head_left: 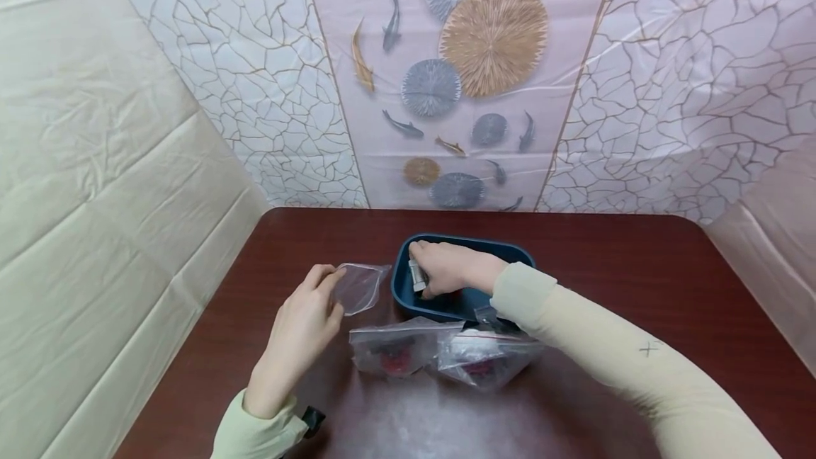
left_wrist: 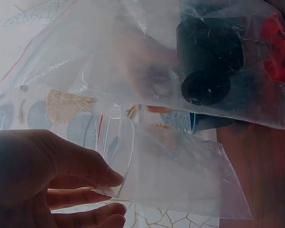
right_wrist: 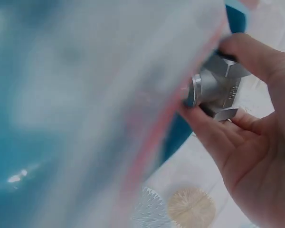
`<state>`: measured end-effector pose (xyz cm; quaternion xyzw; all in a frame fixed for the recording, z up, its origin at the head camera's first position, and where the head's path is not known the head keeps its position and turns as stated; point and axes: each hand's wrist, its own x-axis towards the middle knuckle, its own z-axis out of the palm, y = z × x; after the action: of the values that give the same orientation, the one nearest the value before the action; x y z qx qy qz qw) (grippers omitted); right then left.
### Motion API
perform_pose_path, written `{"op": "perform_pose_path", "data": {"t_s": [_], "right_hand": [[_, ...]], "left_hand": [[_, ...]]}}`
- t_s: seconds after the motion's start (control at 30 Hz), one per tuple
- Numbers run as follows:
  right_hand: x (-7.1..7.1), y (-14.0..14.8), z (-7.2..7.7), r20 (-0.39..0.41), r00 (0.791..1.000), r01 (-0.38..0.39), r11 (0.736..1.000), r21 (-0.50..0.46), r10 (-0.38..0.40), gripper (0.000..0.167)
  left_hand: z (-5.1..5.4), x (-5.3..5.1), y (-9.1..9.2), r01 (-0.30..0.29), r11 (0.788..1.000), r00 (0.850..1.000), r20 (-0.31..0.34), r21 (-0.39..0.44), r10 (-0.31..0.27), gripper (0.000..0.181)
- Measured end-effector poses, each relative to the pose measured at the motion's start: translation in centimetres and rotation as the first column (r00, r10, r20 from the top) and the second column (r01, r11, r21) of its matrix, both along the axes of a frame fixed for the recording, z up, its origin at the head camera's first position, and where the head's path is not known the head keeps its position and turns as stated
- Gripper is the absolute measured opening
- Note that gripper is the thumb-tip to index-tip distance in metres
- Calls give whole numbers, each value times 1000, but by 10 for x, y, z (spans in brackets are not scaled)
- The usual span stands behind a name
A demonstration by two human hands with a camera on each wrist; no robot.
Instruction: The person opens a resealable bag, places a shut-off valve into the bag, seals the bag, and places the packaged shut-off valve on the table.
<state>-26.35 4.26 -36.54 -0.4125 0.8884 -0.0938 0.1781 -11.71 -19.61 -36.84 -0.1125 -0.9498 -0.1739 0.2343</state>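
My right hand (head_left: 446,265) is inside the blue tray (head_left: 468,238), its fingers gripping a silver metal valve (right_wrist: 213,88). That valve has hexagonal ends and raised lettering on its body; part of it is hidden by the fingers. To the left of the tray, my left hand (head_left: 306,317) pinches the edge of a clear zip bag (head_left: 360,285) between thumb and fingers. This bag looks flat, with nothing seen inside it.
Two more clear zip bags stand in front of the tray. The left bag (head_left: 408,353) holds something red; the right bag (head_left: 487,360) has dark and red parts. Patterned cloth (head_left: 459,126) hangs behind the dark red table (head_left: 319,232).
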Motion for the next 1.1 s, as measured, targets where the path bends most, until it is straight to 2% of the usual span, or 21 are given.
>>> {"op": "perform_pose_path", "data": {"t_s": [0.23,0.4,0.63,0.8,0.9,1.0,1.1], "right_hand": [[0,31,2,156,987,62,979,-195,-31,55],[0,55,-1,213,973,135,964,-227,-86,62],[5,68,-2,174,976,165,967,-194,-132,68],[13,62,3,116,969,233,960,-158,-216,80],[19,54,7,69,961,275,952,-132,-268,68],[23,48,11,45,959,283,954,-97,-279,50],[25,43,15,53,966,255,965,-56,-252,50]], "left_hand": [[1,-1,4,-2,1000,1000,-15,11,2,46],[3,0,6,-6,1000,1000,-24,12,7,45],[4,-2,7,0,1000,999,-42,20,0,44],[3,-2,8,5,1000,998,-60,23,-4,42],[3,0,7,4,1000,997,-71,25,-2,43],[4,1,7,6,1000,997,-73,24,-4,44],[5,1,5,4,1000,998,-63,22,-3,46]]}}
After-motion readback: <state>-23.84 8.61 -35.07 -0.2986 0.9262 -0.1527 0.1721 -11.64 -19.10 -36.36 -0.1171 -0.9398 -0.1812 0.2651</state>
